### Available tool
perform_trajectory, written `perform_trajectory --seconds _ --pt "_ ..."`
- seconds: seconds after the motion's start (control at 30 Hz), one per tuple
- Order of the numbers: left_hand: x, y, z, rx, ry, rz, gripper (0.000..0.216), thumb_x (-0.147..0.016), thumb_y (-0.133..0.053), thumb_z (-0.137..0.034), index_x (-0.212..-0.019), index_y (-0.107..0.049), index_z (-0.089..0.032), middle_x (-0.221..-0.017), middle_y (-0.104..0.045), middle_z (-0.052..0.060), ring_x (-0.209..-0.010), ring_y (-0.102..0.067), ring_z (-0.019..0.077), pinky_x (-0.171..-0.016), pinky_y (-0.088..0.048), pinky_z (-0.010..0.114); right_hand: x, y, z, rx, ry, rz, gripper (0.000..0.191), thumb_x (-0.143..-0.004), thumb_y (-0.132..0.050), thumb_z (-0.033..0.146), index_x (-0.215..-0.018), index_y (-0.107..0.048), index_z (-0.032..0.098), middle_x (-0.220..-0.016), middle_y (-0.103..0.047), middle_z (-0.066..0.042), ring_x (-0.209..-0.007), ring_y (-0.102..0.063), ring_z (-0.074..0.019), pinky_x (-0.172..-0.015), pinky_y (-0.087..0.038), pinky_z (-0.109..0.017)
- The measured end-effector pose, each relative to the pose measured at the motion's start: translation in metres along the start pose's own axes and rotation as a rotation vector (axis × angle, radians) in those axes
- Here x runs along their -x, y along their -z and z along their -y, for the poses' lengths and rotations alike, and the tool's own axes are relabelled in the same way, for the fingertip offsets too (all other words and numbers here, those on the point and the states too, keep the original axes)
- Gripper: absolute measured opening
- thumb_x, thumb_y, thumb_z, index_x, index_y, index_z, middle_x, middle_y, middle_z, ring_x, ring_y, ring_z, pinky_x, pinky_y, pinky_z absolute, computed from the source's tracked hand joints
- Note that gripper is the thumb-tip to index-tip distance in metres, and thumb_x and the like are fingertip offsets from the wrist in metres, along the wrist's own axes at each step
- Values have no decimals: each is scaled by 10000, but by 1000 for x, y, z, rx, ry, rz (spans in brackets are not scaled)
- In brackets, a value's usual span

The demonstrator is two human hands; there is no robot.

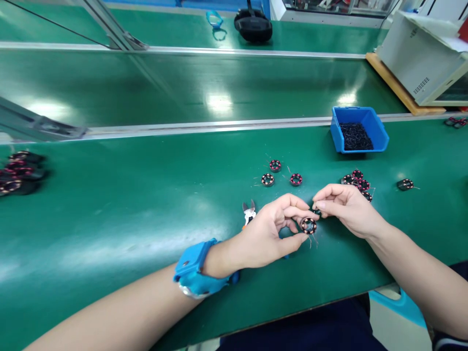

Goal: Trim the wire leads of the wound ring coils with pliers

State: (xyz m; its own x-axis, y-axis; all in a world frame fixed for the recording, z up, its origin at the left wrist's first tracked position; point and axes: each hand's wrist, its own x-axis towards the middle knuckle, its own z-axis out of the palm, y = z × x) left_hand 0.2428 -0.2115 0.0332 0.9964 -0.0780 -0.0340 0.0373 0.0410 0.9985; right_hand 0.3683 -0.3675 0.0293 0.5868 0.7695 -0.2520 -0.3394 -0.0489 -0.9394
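Wound ring: here it is, the copper-toothed wound ring [306, 228], up in the left hand [272, 226] above the near worktop [219, 195], its face turned toward the viewer, probably so the coils can be watched.
Left fingers: pinching that ring by its rim, thumb on the near side, fingertips on the far side; the grip seems chosen to leave the middle and wires free.
Thin wires: the wire ends [313, 241] dangle on the near side, clear of the right hand [351, 209].
Right fingers: thumb and forefinger pressed together on a small dark piece [316, 211], just beside the ring; touching or apart, one cannot tell.
Cutters: the cutters [249, 210] lie left of the ring, blades apart, partly hidden by the left hand, perhaps parked there for quick reach.
Three rings: a loose trio [296, 179] sits just farther off, spaced, perhaps to keep wires untangled.
Right-hand pile: more rings [363, 185] bunch beyond the right hand, one single ring [405, 185] farther right.
Blue bin: far right, the bin [380, 140] faces the worker, its dark pieces [354, 136] seemingly within easy reach.
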Motion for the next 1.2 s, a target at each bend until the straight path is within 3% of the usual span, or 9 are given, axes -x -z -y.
perform_trajectory --seconds 0.33,0.7,1.0,1.2 --pt "0 1 -1 20 21 14 299 -765 -631 -114 -1030 -495 -136 -998 -674 95 -869 -624 156 -716 -489 291 1 -2 1 -14 10 57 127 -671 -807 215 -742 -718 160 -639 -688 7 -548 -598 -63 -534 -480 -175" --pt "0 1 0 0 18 16 299 -771 -624 -97 -1030 -480 -140 -1124 -670 145 -881 -629 154 -719 -489 299 -1 0 0 -5 8 22 143 -651 -816 212 -738 -716 158 -645 -685 12 -542 -583 -50 -535 -473 -163" --pt "0 1 -1 24 21 13 299 -772 -623 -98 -1034 -485 -136 -1000 -667 93 -840 -607 136 -704 -481 279 1 1 0 10 34 85 109 -693 -784 187 -765 -705 166 -650 -690 12 -556 -606 -63 -555 -498 -178" --pt "-1 0 0 35 19 -6 277 -766 -639 -119 -1010 -510 -143 -902 -628 41 -807 -599 127 -698 -487 268 8 5 5 225 85 156 143 -764 -732 246 -875 -691 167 -764 -701 -29 -656 -631 -108 -614 -520 -236"
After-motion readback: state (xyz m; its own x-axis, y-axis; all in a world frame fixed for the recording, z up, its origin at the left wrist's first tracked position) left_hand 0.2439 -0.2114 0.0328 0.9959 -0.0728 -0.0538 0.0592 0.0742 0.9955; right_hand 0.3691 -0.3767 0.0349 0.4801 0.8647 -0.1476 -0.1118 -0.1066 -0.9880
